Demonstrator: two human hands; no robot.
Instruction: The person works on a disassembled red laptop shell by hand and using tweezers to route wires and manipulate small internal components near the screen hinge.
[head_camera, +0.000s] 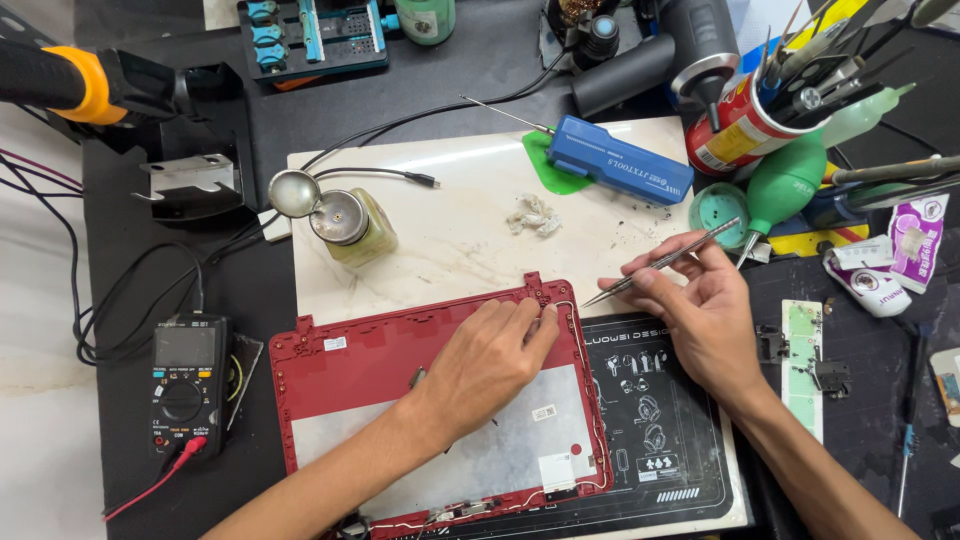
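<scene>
Head view looks straight down on a crowded repair bench. At the far left of the frame a black multimeter (183, 385) with a red probe lead sits on the dark mat, well apart from both hands. Right of it, filling the lower centre, lies the red laptop lid shell (345, 355), inner side up, its long axis running left to right with a slight upward tilt toward the right. A thin pale cable (583, 345) runs along the shell's right edge, from the upper right corner down to the lower right corner. The left hand (487, 362) comes in from the lower left and lies over the middle of the shell, its fingers drawn together with the fingertips pressed down at the upper right corner, right where the cable begins; whether they pinch the cable or only hold it flat I cannot tell. Just to the right, the right hand (700, 320) hovers beside the shell over a black printed mat (660, 440), pinching a pair of metal tweezers (662, 263) between thumb and fingers. The tweezers slant down to the left, tip just beside that corner, near the left fingertips. So the corner lies between the hands, the left hand touching it, the right reaching by tool. Above, on the pale board (460, 240), stand a glass dispenser bottle (352, 225) and a blue screwdriver case (620, 173).
</scene>
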